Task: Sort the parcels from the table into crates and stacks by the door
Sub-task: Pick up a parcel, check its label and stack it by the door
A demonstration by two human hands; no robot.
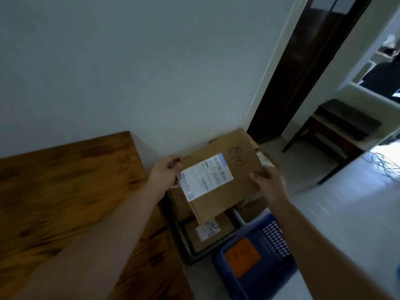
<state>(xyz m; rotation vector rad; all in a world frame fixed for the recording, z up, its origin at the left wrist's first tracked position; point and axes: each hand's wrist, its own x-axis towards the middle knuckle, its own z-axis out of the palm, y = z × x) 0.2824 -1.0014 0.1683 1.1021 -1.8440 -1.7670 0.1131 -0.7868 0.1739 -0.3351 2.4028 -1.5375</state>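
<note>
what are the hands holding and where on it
A flat cardboard parcel, held by both hands: the left hand grips its left edge and the right hand grips its right edge.

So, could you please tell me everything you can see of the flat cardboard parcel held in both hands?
The flat cardboard parcel is thin, brown and tilted, with a white shipping label on its top face and dark handwriting beside that. The left hand grips its left corner; the right hand holds its right edge, thumb on top. It hangs over a dark crate by the wall.
</note>
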